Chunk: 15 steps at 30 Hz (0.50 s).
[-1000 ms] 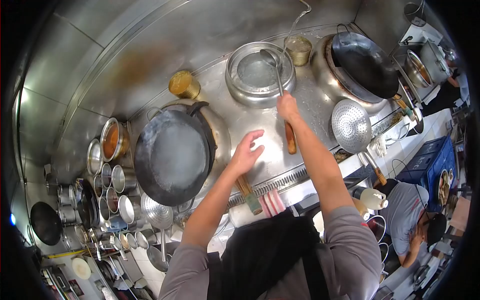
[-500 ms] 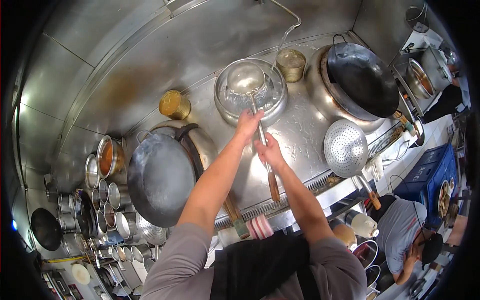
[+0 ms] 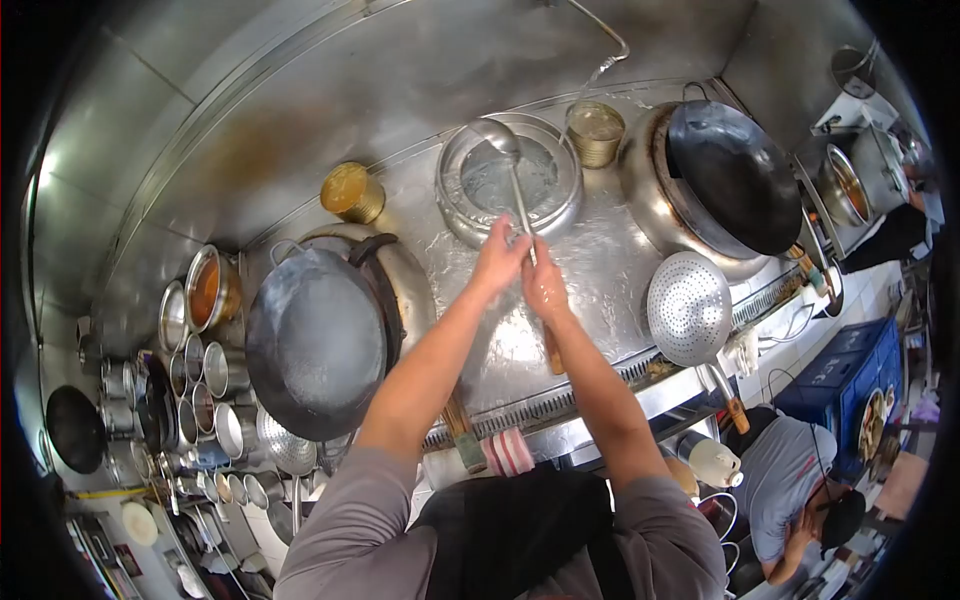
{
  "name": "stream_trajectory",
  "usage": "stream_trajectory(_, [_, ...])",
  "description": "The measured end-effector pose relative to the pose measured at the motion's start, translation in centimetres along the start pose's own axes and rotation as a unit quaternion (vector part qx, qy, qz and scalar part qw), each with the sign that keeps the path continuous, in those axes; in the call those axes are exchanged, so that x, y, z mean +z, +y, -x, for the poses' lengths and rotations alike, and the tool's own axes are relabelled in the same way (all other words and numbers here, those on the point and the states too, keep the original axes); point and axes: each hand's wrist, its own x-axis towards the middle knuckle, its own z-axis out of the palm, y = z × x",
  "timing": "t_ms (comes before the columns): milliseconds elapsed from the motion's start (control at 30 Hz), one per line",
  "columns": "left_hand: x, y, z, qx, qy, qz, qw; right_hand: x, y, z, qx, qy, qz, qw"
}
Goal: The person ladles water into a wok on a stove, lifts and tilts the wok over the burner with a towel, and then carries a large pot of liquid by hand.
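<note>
A long-handled ladle (image 3: 517,190) leans over a round metal water basin (image 3: 452,215), its bowl at the basin's far-left rim. My right hand (image 3: 543,287) is wrapped around the ladle's handle, above its wooden end. My left hand (image 3: 497,262) lies against the same handle just above and left of the right one, its fingers loosely closed around it. The fingers look wet, and their far side is hidden. Water runs from a thin spout (image 3: 610,50) into the right side of the basin, where the surface ripples.
A steaming wok (image 3: 318,345) sits on the left burner; a dark wok (image 3: 735,170) is tilted at right. Two tins (image 3: 352,192) flank the basin. A perforated skimmer (image 3: 690,308) lies at right front. Pots stand at left; a person (image 3: 790,475) bends at lower right.
The ladle's bowl has moved from the basin's middle to its far-left rim. My right hand has slid up the handle and closed on it, close to my left hand. The view has shifted slightly.
</note>
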Motion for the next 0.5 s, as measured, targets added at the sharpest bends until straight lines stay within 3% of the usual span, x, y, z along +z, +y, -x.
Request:
stream_trajectory(67, [-1.4, -1.2, 4.8, 0.034, -0.043, 0.006, 0.998, -0.2, 0.4, -1.7, -0.009, 0.013, 0.085, 0.996])
stream_trajectory(133, [-4.1, 0.1, 10.7, 0.007, -0.098, 0.063, 0.993, -0.1, 1.0, -3.0, -0.009, 0.022, 0.166, 0.986])
stream_trajectory(233, [-8.9, -0.6, 17.9, -0.046, -0.159, 0.088, 0.982, -1.2, 0.2, -5.2, 0.036, -0.098, 0.164, 0.981])
stream_trajectory(267, [-11.0, 0.3, 20.4, -0.067, -0.163, 0.105, 0.979, -1.6, 0.1, -6.2, 0.122, -0.145, 0.007, 0.982])
stream_trajectory(300, [-12.6, -1.2, 23.0, -0.085, -0.152, 0.138, 0.975, -2.2, 0.0, -7.4, 0.203, -0.188, -0.148, 0.949])
stream_trajectory(367, [-15.9, -1.1, 27.7, -0.126, -0.126, 0.156, 0.972, -2.4, -0.7, -9.1, 0.348, -0.257, -0.435, 0.790])
stream_trajectory(400, [-17.7, 0.6, 29.9, -0.151, -0.112, 0.140, 0.972, -4.2, -4.3, -8.1, 0.380, -0.282, -0.511, 0.717])
stream_trajectory(467, [-20.3, -0.5, 34.3, -0.285, -0.092, 0.204, 0.932, -4.9, -6.9, -8.5, 0.392, -0.282, -0.564, 0.670])
stream_trajectory(500, [-21.5, -1.7, 36.7, -0.283, -0.092, 0.211, 0.931, -5.1, -7.7, -8.8, 0.399, -0.280, -0.591, 0.643])
